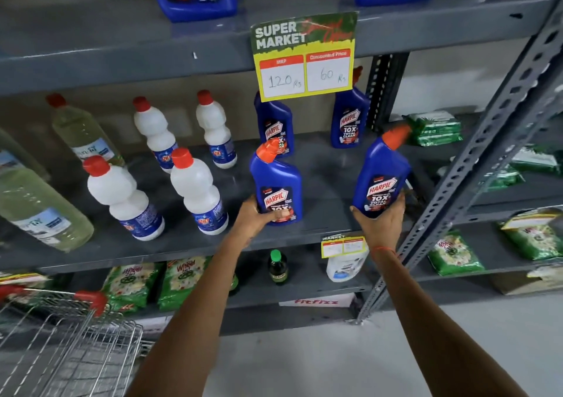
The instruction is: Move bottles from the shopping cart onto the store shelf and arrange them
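Hands (259, 217) (380, 223) gripping Harpic bottles (277, 189) (380, 180), shelf (182, 238)

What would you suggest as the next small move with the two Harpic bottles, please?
Probably set the right bottle down: the right hand holds it tilted above the shelf, while the left bottle, held by the left hand, already looks set down.

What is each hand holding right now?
Left hand: closed on the left Harpic bottle.
Right hand: closed on the right Harpic bottle.
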Demonstrator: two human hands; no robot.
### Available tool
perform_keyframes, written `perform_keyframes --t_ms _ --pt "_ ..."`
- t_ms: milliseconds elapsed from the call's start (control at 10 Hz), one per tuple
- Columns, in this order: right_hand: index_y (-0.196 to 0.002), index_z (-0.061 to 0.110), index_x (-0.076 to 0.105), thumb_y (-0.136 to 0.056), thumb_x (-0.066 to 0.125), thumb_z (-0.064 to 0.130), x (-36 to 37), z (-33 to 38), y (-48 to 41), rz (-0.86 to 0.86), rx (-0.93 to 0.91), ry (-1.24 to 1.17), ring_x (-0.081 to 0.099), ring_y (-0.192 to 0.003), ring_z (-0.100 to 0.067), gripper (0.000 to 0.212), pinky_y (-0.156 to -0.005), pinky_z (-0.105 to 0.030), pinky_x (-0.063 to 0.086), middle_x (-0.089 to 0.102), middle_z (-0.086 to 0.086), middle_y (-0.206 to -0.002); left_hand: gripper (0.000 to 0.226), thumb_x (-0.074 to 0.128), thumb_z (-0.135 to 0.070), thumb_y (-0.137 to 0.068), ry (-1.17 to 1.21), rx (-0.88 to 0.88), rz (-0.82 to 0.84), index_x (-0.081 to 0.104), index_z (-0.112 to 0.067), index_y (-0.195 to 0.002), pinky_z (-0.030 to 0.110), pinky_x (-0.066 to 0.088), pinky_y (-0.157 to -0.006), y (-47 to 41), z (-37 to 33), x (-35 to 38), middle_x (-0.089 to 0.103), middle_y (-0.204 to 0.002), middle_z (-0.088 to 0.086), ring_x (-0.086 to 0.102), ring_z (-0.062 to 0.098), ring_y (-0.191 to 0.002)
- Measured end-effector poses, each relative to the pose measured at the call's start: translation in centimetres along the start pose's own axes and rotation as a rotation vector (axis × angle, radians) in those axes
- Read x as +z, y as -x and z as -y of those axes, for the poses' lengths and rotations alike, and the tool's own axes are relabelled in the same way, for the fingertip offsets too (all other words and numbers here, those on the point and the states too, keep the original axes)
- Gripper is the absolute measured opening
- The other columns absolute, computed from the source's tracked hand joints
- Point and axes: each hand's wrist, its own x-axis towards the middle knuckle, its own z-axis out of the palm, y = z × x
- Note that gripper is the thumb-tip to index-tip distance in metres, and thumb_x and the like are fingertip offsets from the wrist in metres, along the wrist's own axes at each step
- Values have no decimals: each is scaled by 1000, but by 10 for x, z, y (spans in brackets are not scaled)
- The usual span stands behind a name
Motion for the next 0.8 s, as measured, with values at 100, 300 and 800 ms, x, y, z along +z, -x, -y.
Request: perform_keyframes --t_ms 100,300,800 --pt "-147 8 21 -59 88 27 1 1 0 -4 2 -10 41 -133 -31 112 -110 -48 40 41 -16 -144 49 83 -8 -64 8 -25 -6 61 -14 -107 44 54 -90 -1 -2 0 70 -106 10 66 25 -98" --pt "-146 9 21 -59 87 27 -1 1 -1 -25 22 13 43 -130 -32 111 -106 -52 43 43 -16 -142 46 82 -6 -64 14 -34 11 61 -17 -103 44 53 -90 -2 -3 0 69 -109 14 67 22 -95" --pt "-134 0 44 -85 68 13 -20 132 90 -113 -401 -252 46 -122 -30 56 -105 -38 41 46 -22 -132 36 74 -17 -77 -486 180 -161 61 -5 -109 43 52 -90 83 -82 -5 70 -107 10 65 26 -100"
